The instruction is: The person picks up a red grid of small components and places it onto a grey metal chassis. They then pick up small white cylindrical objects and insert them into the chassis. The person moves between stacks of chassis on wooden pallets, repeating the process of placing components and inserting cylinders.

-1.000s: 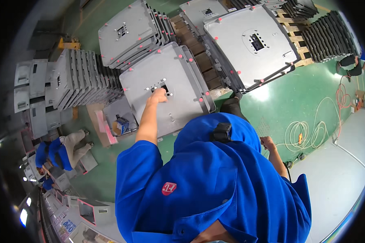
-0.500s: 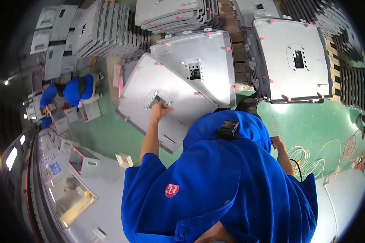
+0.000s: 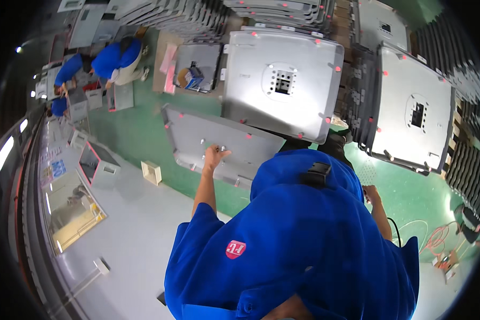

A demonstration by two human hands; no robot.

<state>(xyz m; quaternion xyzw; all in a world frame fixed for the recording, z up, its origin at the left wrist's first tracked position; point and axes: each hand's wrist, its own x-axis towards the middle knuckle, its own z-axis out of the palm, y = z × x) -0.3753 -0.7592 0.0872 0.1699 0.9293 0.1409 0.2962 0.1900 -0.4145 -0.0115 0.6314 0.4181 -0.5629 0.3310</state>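
Observation:
My left hand [image 3: 214,156] is closed at the cutout of a grey metal panel [image 3: 186,140] with red plugs along its edges. The panel is tilted and stands off to the left of the stack, partly hidden by my body. Beside it, another grey panel [image 3: 250,74] lies on top of the stack, with red plugs and a square cutout ringed by holes. My right hand [image 3: 370,193] is low at my right side, fingers curled round something dark that I cannot make out. A black cable [image 3: 395,230] runs near my right forearm.
Stacks of similar panels [image 3: 410,106] rise to the right and at the far side. A pallet area holds a dark tray [image 3: 204,61] with a blue and yellow item. Far left, people in blue [image 3: 105,60] bend over metal boxes. Coiled hoses [image 3: 437,238] lie on the green floor at right.
The panel in my left hand has come off the stack, moving left and tipping up. The panel below it is now uncovered. My right hand stays at my side.

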